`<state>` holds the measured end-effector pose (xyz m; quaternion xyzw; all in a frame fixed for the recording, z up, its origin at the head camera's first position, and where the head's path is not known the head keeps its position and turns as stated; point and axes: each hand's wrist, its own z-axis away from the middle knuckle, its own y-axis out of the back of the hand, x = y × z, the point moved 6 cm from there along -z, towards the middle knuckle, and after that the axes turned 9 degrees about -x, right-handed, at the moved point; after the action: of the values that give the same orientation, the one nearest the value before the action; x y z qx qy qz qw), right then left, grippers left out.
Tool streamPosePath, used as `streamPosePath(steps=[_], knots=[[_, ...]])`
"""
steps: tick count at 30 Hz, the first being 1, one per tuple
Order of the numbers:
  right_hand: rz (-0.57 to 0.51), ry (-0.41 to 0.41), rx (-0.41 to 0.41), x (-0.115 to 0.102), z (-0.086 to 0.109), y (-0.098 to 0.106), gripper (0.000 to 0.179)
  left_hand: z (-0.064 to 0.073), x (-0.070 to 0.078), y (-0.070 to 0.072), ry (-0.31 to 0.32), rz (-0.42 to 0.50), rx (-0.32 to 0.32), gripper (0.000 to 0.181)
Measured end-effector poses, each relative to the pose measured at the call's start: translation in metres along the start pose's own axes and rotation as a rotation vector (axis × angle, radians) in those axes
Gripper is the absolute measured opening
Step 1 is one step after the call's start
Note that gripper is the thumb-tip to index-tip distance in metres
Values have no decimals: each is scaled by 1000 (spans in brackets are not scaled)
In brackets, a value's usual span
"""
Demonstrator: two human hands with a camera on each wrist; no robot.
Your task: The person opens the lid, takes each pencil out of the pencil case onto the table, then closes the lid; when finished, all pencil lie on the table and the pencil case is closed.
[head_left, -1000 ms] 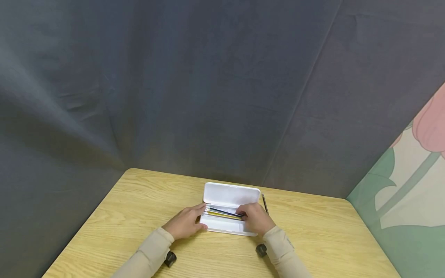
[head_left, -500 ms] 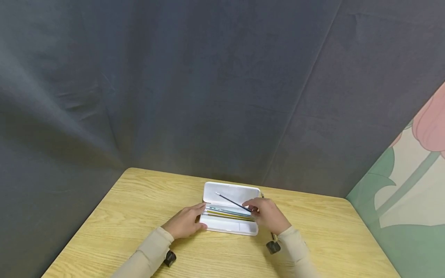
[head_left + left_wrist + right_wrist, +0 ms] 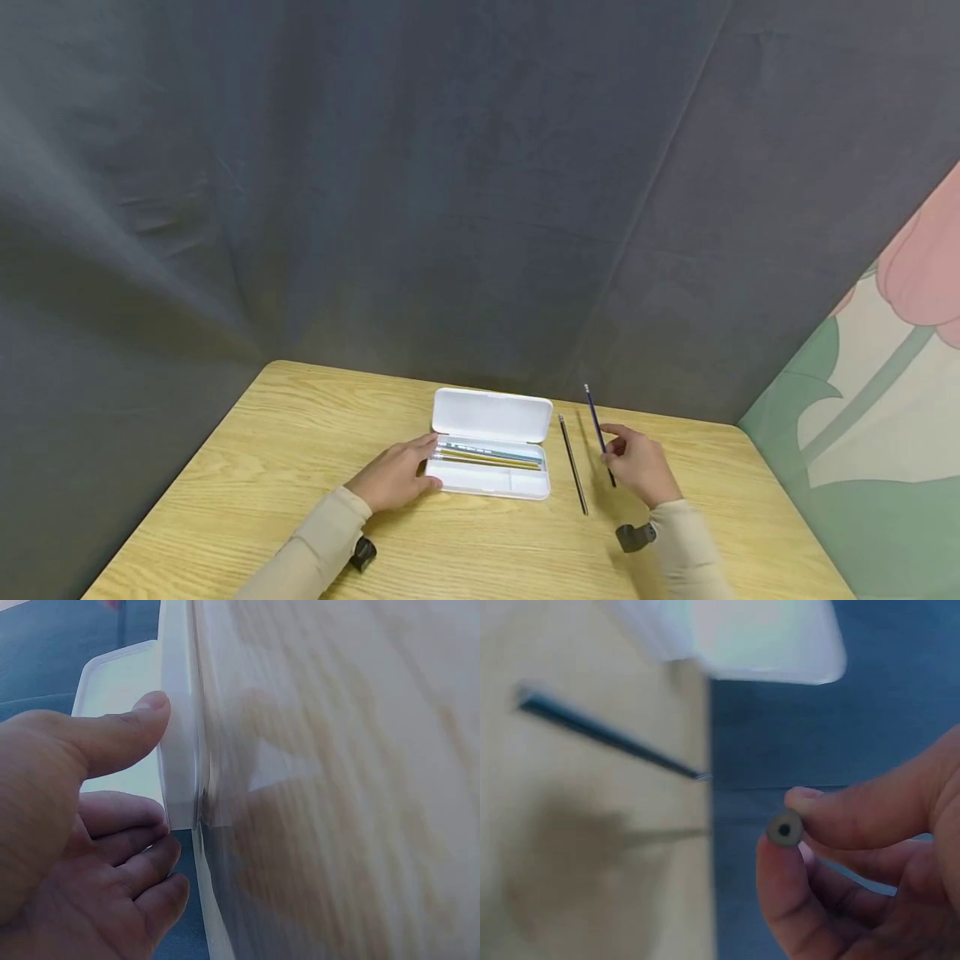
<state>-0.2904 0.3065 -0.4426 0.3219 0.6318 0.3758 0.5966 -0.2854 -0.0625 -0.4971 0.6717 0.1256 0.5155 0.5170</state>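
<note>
Black pencil point(image 3: 573, 464) out on the desk point(image 3: 465, 546), dark blue pencil point(image 3: 596, 417) in your right hand point(image 3: 641, 467), other pencils point(image 3: 487, 458) left in the white case point(image 3: 468, 477).
You're pinching the blue one above the desk, right of the black; pale-tipped end away from you, near end flat, looks unsharpened. Your left hand holds the open case's left end, thumb on its front wall. Teal and yellow ones remain in the rear compartment; can't get a count.

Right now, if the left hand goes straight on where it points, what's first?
The open white case, most likely: the left hand seems to touch its left end, though exact contact is hard to judge.
</note>
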Motion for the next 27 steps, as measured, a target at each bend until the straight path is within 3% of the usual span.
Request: streamPosePath(steps=[4, 9, 14, 17, 20, 24, 27], knots=[[30, -62, -61, 17, -8, -23, 52, 1, 0, 1, 8, 5, 3, 72], [73, -92, -111, 21, -8, -41, 57, 1, 1, -1, 4, 18, -9, 73], [100, -95, -137, 20, -8, -46, 60, -2, 1, -2, 9, 4, 1, 73], [116, -64, -114, 17, -7, -42, 59, -2, 2, -1, 9, 5, 2, 73], [131, 67, 24, -1, -8, -31, 52, -1, 0, 0, 14, 5, -2, 73], [132, 348, 234, -51, -6, -22, 36, 0, -2, 2, 10, -4, -1, 72], [128, 489, 227, -82, -10, -36, 30, 1, 0, 3, 10, -3, 1, 72]])
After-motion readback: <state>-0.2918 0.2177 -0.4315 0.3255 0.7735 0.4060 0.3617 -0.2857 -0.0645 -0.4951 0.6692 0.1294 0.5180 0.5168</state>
